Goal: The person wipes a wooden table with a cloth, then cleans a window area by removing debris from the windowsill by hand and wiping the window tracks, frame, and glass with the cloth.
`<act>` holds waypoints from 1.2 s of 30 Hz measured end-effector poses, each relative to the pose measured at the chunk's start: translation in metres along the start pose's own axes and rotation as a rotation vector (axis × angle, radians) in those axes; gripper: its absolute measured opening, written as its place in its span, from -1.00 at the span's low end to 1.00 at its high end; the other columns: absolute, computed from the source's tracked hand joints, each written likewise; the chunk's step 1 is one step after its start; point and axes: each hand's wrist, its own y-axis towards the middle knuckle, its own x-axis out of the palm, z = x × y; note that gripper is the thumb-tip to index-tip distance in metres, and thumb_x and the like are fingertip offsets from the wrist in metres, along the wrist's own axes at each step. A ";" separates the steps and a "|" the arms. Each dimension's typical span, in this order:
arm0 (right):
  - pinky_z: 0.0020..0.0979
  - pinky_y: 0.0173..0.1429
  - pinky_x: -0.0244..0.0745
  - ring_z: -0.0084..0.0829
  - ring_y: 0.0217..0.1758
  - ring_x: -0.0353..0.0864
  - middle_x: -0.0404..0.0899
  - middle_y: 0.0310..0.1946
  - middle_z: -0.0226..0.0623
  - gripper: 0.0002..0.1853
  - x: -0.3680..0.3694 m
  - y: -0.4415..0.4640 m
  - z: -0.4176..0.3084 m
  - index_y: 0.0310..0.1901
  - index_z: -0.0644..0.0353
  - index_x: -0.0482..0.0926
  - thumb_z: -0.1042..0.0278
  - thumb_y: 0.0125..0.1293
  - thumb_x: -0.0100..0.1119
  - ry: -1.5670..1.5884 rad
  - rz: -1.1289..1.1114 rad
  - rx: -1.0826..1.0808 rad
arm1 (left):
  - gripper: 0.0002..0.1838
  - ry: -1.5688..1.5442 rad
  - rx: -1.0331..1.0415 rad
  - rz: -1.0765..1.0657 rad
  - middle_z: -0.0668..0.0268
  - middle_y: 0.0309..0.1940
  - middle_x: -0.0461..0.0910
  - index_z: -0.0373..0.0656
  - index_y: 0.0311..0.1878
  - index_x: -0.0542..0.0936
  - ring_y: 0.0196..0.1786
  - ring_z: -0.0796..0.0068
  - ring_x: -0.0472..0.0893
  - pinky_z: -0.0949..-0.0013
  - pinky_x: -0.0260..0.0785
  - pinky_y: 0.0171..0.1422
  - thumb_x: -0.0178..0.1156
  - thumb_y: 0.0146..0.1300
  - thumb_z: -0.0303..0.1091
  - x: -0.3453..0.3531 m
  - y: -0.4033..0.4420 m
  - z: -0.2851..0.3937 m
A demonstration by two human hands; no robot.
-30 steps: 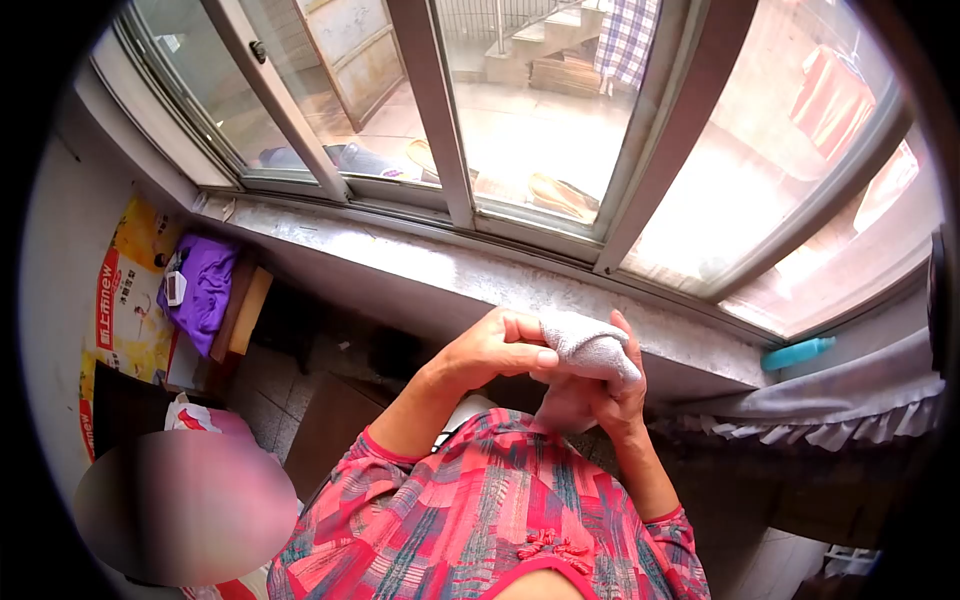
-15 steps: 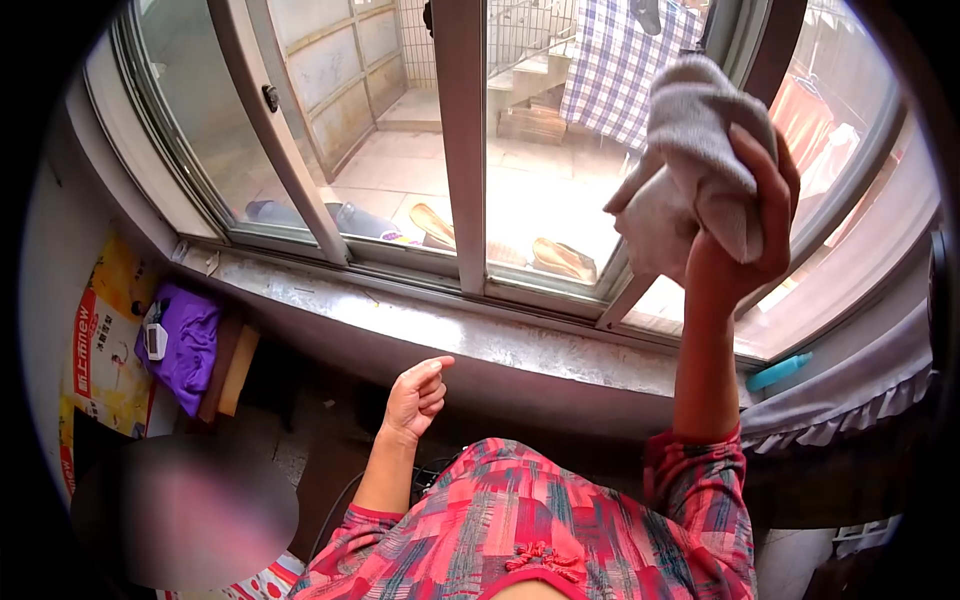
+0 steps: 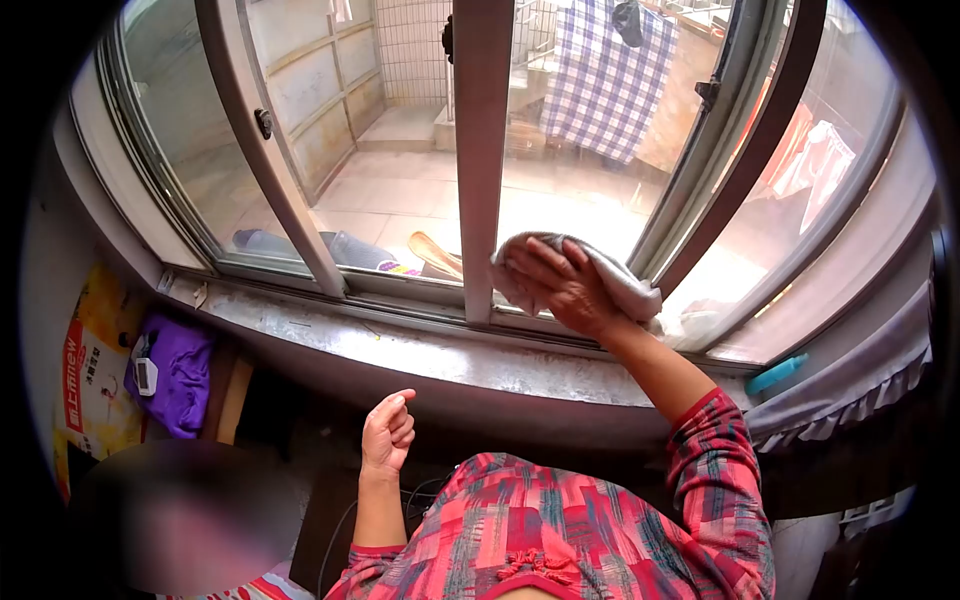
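A grey-white cloth (image 3: 620, 283) lies bunched under my right hand (image 3: 565, 287), pressed to the lower part of the window pane (image 3: 590, 195) beside the middle upright of the frame. The fingers of that hand lie over the cloth and hold it to the glass. My left hand (image 3: 388, 432) hangs in front of the windowsill (image 3: 430, 345), touching nothing. Its fingers are curled in, with the index finger and thumb close together, and nothing shows in them.
At the left stand a yellow carton (image 3: 95, 370) and a purple cloth (image 3: 170, 375) with a small white device (image 3: 147, 375). A turquoise bottle (image 3: 777, 374) lies at the sill's right end, near a grey ruffled curtain (image 3: 850, 370). Outside hangs a checked cloth (image 3: 610, 75).
My right hand has moved down and left with the cloth, from high at the right to the pane's bottom, and now lies flatter over it. My left hand has shifted slightly left and down.
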 end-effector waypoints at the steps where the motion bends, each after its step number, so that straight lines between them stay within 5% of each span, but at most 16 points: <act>1: -0.19 0.44 0.02 -0.43 0.48 0.07 0.26 0.34 -0.50 -0.49 0.002 -0.011 -0.003 0.20 -0.02 0.48 0.37 0.14 0.07 0.109 -0.046 -0.079 | -0.79 0.006 -0.006 -0.013 0.59 -0.74 0.08 -0.27 -0.11 0.59 -0.73 0.77 0.05 0.62 -0.14 -0.67 0.12 0.27 -0.36 0.000 0.001 0.000; 6: -0.28 0.43 0.05 -0.45 0.43 0.15 0.38 0.18 -0.53 -0.57 -0.028 0.007 0.025 0.05 -0.08 0.55 0.37 0.08 0.06 -0.069 -0.127 -0.215 | -0.79 -0.010 -0.002 -0.096 0.59 -0.74 0.07 -0.26 -0.13 0.59 -0.73 0.76 0.04 0.60 -0.14 -0.67 0.12 0.28 -0.35 0.008 0.010 0.004; 10: -0.13 0.39 0.07 -0.48 0.37 0.26 0.48 0.08 -0.63 -0.70 -0.132 0.098 0.091 -0.19 -0.17 0.66 0.37 -0.03 0.22 -0.274 0.452 -0.068 | -0.81 -0.003 -0.008 -0.100 0.58 -0.76 0.05 -0.24 -0.15 0.60 -0.74 0.73 0.04 0.58 -0.15 -0.67 0.12 0.27 -0.35 0.014 0.020 0.004; 14: -0.22 0.37 0.11 -0.29 0.29 0.38 0.51 0.11 -0.35 -0.60 -0.234 0.201 0.180 -0.05 -0.11 0.65 0.42 0.00 0.20 -0.392 0.838 -0.003 | -0.80 0.005 -0.019 -0.122 0.58 -0.75 0.08 -0.26 -0.15 0.58 -0.73 0.73 0.04 0.58 -0.15 -0.66 0.13 0.25 -0.34 0.025 0.024 0.004; 16: -0.19 0.10 0.31 -0.30 -0.12 0.55 0.64 -0.34 -0.25 -0.76 -0.284 0.234 0.151 -0.15 0.26 0.60 0.45 0.24 -0.03 1.037 0.921 0.109 | -0.79 -0.004 -0.014 -0.133 0.58 -0.75 0.08 -0.26 -0.14 0.58 -0.73 0.74 0.04 0.59 -0.14 -0.66 0.13 0.26 -0.35 0.027 0.025 0.004; 17: -0.21 0.10 0.36 -0.26 -0.06 0.56 0.64 -0.29 -0.14 -0.70 -0.265 0.254 0.199 -0.01 0.32 0.54 0.50 0.24 -0.02 0.327 1.042 0.171 | -0.79 -0.015 -0.013 -0.148 0.58 -0.75 0.08 -0.26 -0.13 0.58 -0.73 0.74 0.04 0.59 -0.14 -0.66 0.13 0.26 -0.35 0.028 0.025 0.001; 20: -0.08 0.22 0.23 -0.25 0.17 0.41 0.55 -0.04 -0.25 -0.57 -0.227 0.239 0.161 0.02 0.07 0.56 0.37 0.02 0.20 -0.325 0.795 0.274 | -0.80 -0.031 -0.013 -0.163 0.57 -0.74 0.09 -0.26 -0.14 0.57 -0.72 0.74 0.05 0.60 -0.13 -0.65 0.11 0.28 -0.35 0.030 0.023 -0.004; 21: 0.08 0.27 0.09 -0.25 0.28 0.29 0.47 0.08 -0.45 -0.42 -0.208 0.222 0.136 0.06 -0.10 0.54 0.25 -0.13 0.34 -0.369 0.810 0.235 | -0.80 -0.025 -0.020 -0.160 0.57 -0.74 0.08 -0.26 -0.14 0.58 -0.72 0.74 0.05 0.60 -0.13 -0.65 0.11 0.28 -0.35 0.030 0.021 -0.006; 22: 0.03 0.33 0.10 -0.20 0.38 0.18 0.33 0.25 -0.35 -0.37 -0.181 0.206 0.123 0.14 -0.14 0.49 0.26 -0.12 0.29 -0.363 0.763 0.216 | -0.80 -0.027 -0.028 -0.159 0.57 -0.74 0.08 -0.26 -0.14 0.58 -0.72 0.74 0.05 0.60 -0.12 -0.66 0.11 0.28 -0.35 0.029 0.020 -0.007; 25: 0.20 0.39 -0.11 -0.15 0.45 0.06 0.21 0.33 -0.36 -0.20 -0.115 0.131 0.071 0.18 -0.12 0.43 0.18 -0.27 0.42 -0.242 0.571 0.197 | -0.80 -0.029 -0.006 -0.158 0.58 -0.74 0.08 -0.25 -0.13 0.58 -0.72 0.75 0.04 0.60 -0.14 -0.66 0.11 0.28 -0.34 0.022 0.016 -0.006; 29: 0.01 0.38 -0.03 -0.44 0.43 0.15 0.26 0.31 -0.53 -0.51 -0.034 0.018 0.019 0.16 -0.21 0.46 0.26 0.13 0.21 -0.209 0.382 0.213 | -0.80 -0.025 0.018 -0.137 0.59 -0.74 0.08 -0.24 -0.13 0.58 -0.73 0.76 0.03 0.61 -0.14 -0.68 0.10 0.30 -0.34 0.012 0.009 0.000; 33: -0.12 0.31 0.07 -0.46 0.28 0.35 0.59 -0.04 -0.59 -0.89 -0.019 -0.067 0.004 -0.33 -0.05 0.69 0.32 0.10 0.20 0.067 0.108 0.029 | -0.80 0.036 -0.026 -0.127 0.59 -0.75 0.07 -0.22 -0.13 0.59 -0.74 0.76 0.03 0.60 -0.13 -0.68 0.09 0.31 -0.34 0.016 0.009 -0.001; 35: -0.15 0.25 0.14 -0.46 0.18 0.40 0.60 -0.12 -0.60 -0.89 -0.030 -0.091 0.018 -0.34 -0.02 0.68 0.35 0.08 0.22 0.129 0.002 -0.026 | -0.81 0.058 -0.056 -0.147 0.59 -0.75 0.07 -0.22 -0.13 0.59 -0.74 0.76 0.03 0.60 -0.13 -0.68 0.09 0.31 -0.34 0.025 0.011 -0.003; 36: -0.18 0.19 0.20 -0.47 0.12 0.43 0.60 -0.16 -0.59 -0.88 -0.050 -0.087 0.023 -0.33 -0.01 0.68 0.35 0.04 0.25 0.127 0.129 -0.056 | -0.81 0.068 -0.064 -0.159 0.59 -0.75 0.07 -0.21 -0.13 0.59 -0.74 0.76 0.03 0.60 -0.13 -0.68 0.09 0.31 -0.34 0.030 0.013 -0.005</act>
